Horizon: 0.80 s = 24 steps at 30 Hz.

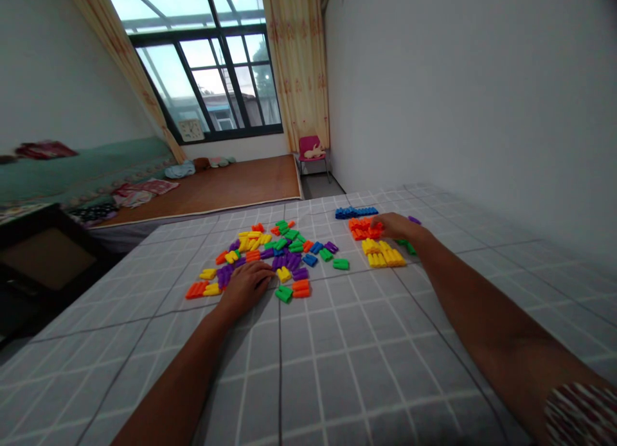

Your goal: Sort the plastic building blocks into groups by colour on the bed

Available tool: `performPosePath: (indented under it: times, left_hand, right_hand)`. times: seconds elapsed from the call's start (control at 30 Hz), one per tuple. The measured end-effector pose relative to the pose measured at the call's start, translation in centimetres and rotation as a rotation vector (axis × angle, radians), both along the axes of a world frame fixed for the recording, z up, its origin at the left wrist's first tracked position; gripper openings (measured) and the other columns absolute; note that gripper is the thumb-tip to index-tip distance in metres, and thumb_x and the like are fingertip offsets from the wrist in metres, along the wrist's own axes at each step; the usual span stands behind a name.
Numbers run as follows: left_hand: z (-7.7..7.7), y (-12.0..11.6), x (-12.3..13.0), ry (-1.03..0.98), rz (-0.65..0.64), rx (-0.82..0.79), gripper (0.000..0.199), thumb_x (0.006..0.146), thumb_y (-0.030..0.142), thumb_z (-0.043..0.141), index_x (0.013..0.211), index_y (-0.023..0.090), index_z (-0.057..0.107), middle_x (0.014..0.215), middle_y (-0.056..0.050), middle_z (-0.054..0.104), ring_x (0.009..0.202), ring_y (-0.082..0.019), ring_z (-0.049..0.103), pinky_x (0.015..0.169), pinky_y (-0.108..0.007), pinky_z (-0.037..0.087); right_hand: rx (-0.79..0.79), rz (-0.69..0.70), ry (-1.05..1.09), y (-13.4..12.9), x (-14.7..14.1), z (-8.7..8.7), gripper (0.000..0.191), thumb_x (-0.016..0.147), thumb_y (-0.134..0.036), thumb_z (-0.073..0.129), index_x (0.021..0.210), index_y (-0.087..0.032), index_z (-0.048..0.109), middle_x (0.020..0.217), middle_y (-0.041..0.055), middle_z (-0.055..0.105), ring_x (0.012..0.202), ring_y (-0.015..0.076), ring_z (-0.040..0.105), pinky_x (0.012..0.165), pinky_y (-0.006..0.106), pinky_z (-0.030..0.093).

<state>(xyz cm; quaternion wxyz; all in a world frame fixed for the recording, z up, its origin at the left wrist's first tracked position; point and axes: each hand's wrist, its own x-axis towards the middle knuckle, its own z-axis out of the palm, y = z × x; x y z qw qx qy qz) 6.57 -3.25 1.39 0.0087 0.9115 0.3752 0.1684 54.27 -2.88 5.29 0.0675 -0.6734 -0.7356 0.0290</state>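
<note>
A loose heap of plastic building blocks (pixel 291 261) in purple, green, yellow, orange and blue lies on the table. At its near edge rests my left hand (pixel 248 284), fingers loosely bent and no block visible in them. Purple blocks (pixel 224 276) touch or nearly touch its far side, and a yellow block (pixel 284 274) lies just right of its fingertips. My right hand (pixel 396 226) reaches to a group of orange blocks (pixel 361 229), its fingertips closed on an orange block there. Yellow blocks (pixel 383 253) are grouped nearer me, blue blocks (pixel 355 213) farther off.
A grey checked cloth (pixel 332 349) covers the table. Green blocks (pixel 407 246) and a purple block (pixel 414 220) lie partly behind my right wrist. Beyond are a bed platform (pixel 241 182), a pink chair (pixel 311 147) and a white wall at right. A dark cabinet (pixel 43 266) stands left.
</note>
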Motion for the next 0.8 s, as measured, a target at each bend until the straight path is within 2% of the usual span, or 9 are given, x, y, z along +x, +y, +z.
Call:
performPosePath:
  times: [0.1, 0.27, 0.43, 0.57, 0.63, 0.67, 0.73, 0.8]
  left_hand:
    - [0.1, -0.1, 0.0, 0.002, 0.005, -0.007, 0.029, 0.094, 0.032, 0.045, 0.108, 0.026, 0.071, 0.118, -0.005, 0.067, 0.116, -0.022, 0.056, 0.102, -0.040, 0.042]
    - [0.2, -0.2, 0.1, -0.017, -0.006, -0.018, 0.028, 0.094, 0.032, 0.047, 0.107, 0.027, 0.071, 0.117, -0.004, 0.068, 0.116, -0.022, 0.056, 0.102, -0.041, 0.041]
    - [0.3, -0.2, 0.1, -0.015, -0.010, -0.026, 0.029, 0.094, 0.032, 0.046, 0.107, 0.027, 0.072, 0.117, -0.005, 0.068, 0.116, -0.022, 0.056, 0.103, -0.041, 0.041]
    - [0.4, -0.5, 0.3, -0.007, 0.005, -0.033, 0.029, 0.094, 0.032, 0.045, 0.106, 0.026, 0.071, 0.117, -0.005, 0.068, 0.115, -0.022, 0.056, 0.102, -0.040, 0.041]
    - [0.6, -0.7, 0.5, -0.006, 0.008, -0.040, 0.029, 0.094, 0.031, 0.046, 0.107, 0.026, 0.071, 0.117, -0.005, 0.067, 0.115, -0.021, 0.056, 0.102, -0.040, 0.041]
    - [0.7, -0.8, 0.6, -0.007, 0.012, -0.043, 0.029, 0.095, 0.031, 0.045, 0.107, 0.025, 0.071, 0.117, -0.005, 0.067, 0.115, -0.021, 0.055, 0.102, -0.041, 0.041]
    - [0.8, -1.0, 0.7, -0.003, 0.012, -0.048, 0.029, 0.095, 0.030, 0.045, 0.107, 0.025, 0.071, 0.117, -0.005, 0.067, 0.115, -0.021, 0.055, 0.103, -0.041, 0.040]
    - [0.9, -1.0, 0.8, 0.001, 0.006, -0.055, 0.028, 0.094, 0.030, 0.046, 0.106, 0.026, 0.071, 0.117, -0.005, 0.067, 0.116, -0.021, 0.054, 0.103, -0.042, 0.039]
  right_hand:
    - [-0.046, 0.010, -0.001, 0.1, -0.6, -0.1, 0.035, 0.069, -0.019, 0.074, 0.104, -0.024, 0.071, 0.107, 0.0077, 0.072, 0.100, 0.0269, 0.065, 0.081, 0.035, 0.050]
    - [0.041, 0.005, 0.023, 0.3, -0.5, -0.1, 0.029, 0.074, -0.012, 0.064, 0.100, -0.023, 0.072, 0.106, 0.0086, 0.072, 0.097, 0.0256, 0.066, 0.081, 0.035, 0.049]
    - [0.027, -0.048, 0.016, 0.2, -0.6, -0.2, 0.016, 0.074, -0.018, 0.068, 0.090, -0.021, 0.071, 0.095, 0.0067, 0.073, 0.087, 0.0228, 0.066, 0.073, 0.031, 0.047]
    - [0.063, -0.053, -0.009, -0.1, -1.9, 0.8, 0.011, 0.079, -0.025, 0.066, 0.088, -0.020, 0.070, 0.094, 0.0079, 0.073, 0.085, 0.0232, 0.065, 0.069, 0.030, 0.045]
    - [0.106, 0.045, 0.045, -0.5, -3.8, 1.5, 0.012, 0.083, -0.028, 0.064, 0.089, -0.020, 0.069, 0.093, 0.0071, 0.072, 0.084, 0.0213, 0.065, 0.070, 0.028, 0.045]
    - [0.117, 0.136, 0.100, -0.8, -5.2, 1.7, 0.013, 0.085, -0.028, 0.062, 0.091, -0.020, 0.069, 0.093, 0.0067, 0.072, 0.083, 0.0199, 0.065, 0.070, 0.028, 0.045]
    - [0.100, 0.384, 0.221, -1.7, -8.5, 1.7, 0.017, 0.088, -0.026, 0.059, 0.100, -0.019, 0.069, 0.097, 0.0067, 0.071, 0.085, 0.0183, 0.065, 0.074, 0.027, 0.047]
    - [0.053, 0.657, 0.302, -3.0, -12.2, 1.1, 0.026, 0.089, -0.022, 0.057, 0.113, -0.020, 0.066, 0.110, 0.0078, 0.069, 0.097, 0.0187, 0.064, 0.085, 0.029, 0.047]
